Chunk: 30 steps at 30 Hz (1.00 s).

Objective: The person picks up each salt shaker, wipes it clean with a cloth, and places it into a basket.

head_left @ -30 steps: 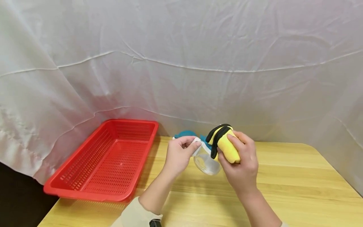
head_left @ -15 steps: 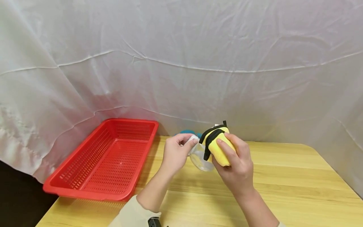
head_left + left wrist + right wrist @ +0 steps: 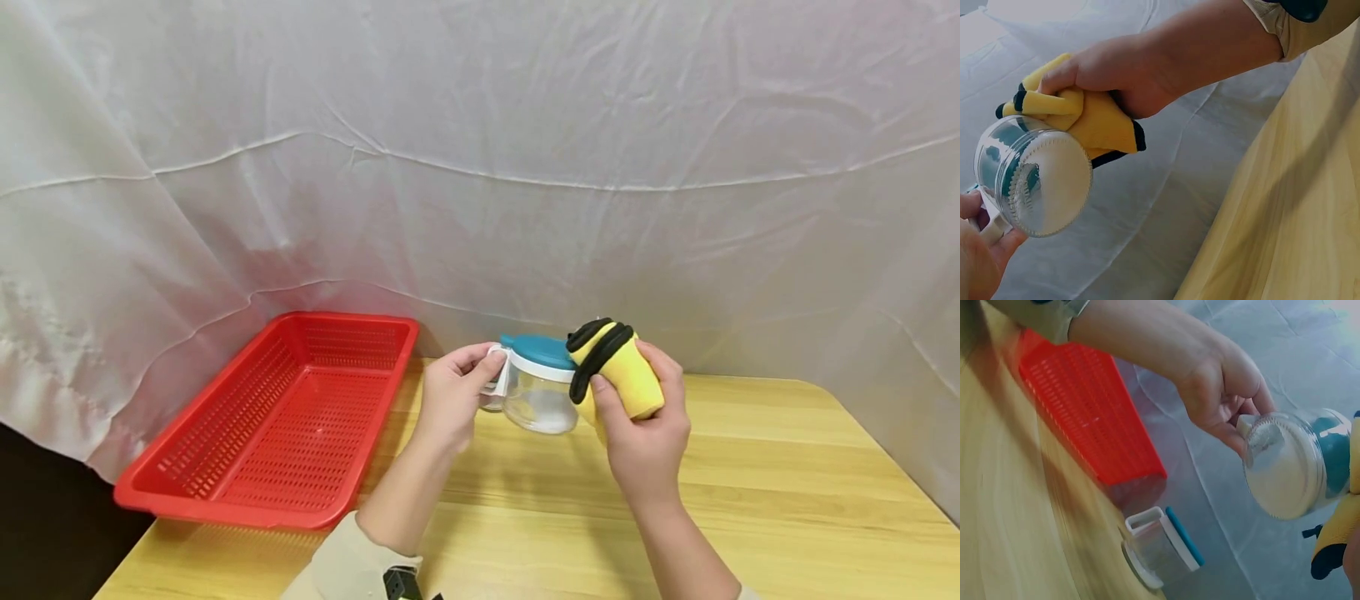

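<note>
My left hand (image 3: 450, 400) pinches the white handle (image 3: 498, 375) of a clear glass seasoning jar (image 3: 542, 408), holding it above the table. The jar has a teal lid (image 3: 538, 351) and a white collar. My right hand (image 3: 651, 437) grips a folded yellow cloth (image 3: 632, 379) with black edging. In the left wrist view, the cloth (image 3: 1107, 128) touches the side of the jar (image 3: 1054, 181), whose ridged base faces the camera. The right wrist view shows the left hand (image 3: 1225, 390) at the handle, while the right hand is mostly cut off at the edge.
A second jar (image 3: 1163, 547) with a teal lid and white handle stands on the table, mostly hidden behind the left hand in the head view. A red perforated basket (image 3: 300, 442) sits at the left of the wooden table (image 3: 772, 467). Pale fabric hangs behind.
The jar has turned from tilted to nearly upright, bringing its teal lid into view. My left hand has shifted slightly left and up; the right hand with the cloth moved left, then back right.
</note>
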Each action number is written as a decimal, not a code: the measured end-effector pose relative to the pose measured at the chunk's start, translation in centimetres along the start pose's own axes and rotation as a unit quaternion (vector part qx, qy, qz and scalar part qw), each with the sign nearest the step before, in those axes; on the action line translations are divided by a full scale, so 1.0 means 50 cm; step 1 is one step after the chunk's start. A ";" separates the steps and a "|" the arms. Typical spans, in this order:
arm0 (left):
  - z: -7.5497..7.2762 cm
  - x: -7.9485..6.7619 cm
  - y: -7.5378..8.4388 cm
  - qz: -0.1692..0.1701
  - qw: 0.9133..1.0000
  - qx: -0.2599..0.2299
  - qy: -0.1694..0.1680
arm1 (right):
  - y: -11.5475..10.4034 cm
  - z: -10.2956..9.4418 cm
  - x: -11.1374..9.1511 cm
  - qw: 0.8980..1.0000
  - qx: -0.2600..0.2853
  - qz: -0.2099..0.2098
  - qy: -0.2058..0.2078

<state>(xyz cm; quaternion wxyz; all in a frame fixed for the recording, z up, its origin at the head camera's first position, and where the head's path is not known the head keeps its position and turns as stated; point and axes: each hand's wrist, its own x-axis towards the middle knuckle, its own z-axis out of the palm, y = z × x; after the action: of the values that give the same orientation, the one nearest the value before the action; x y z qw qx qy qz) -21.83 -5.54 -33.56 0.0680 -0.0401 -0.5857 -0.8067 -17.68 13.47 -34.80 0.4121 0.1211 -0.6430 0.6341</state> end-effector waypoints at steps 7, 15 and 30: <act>0.006 -0.006 -0.002 -0.024 0.999 -0.002 -0.038 | -0.007 -0.003 0.005 0.984 0.048 0.164 0.043; 0.011 -0.010 0.000 -0.034 0.997 0.008 -0.066 | -0.006 0.001 0.015 0.954 0.133 0.262 0.065; 0.013 -0.020 -0.003 -0.026 0.988 0.064 -0.139 | -0.003 0.005 0.008 0.950 0.125 0.256 0.126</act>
<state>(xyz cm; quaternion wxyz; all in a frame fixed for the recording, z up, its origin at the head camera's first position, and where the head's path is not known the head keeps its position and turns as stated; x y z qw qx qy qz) -20.89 -4.81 -33.66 -0.0323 -0.1323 -0.6407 -0.7556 -17.92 13.35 -34.40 0.2953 -0.0776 -0.5111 0.8035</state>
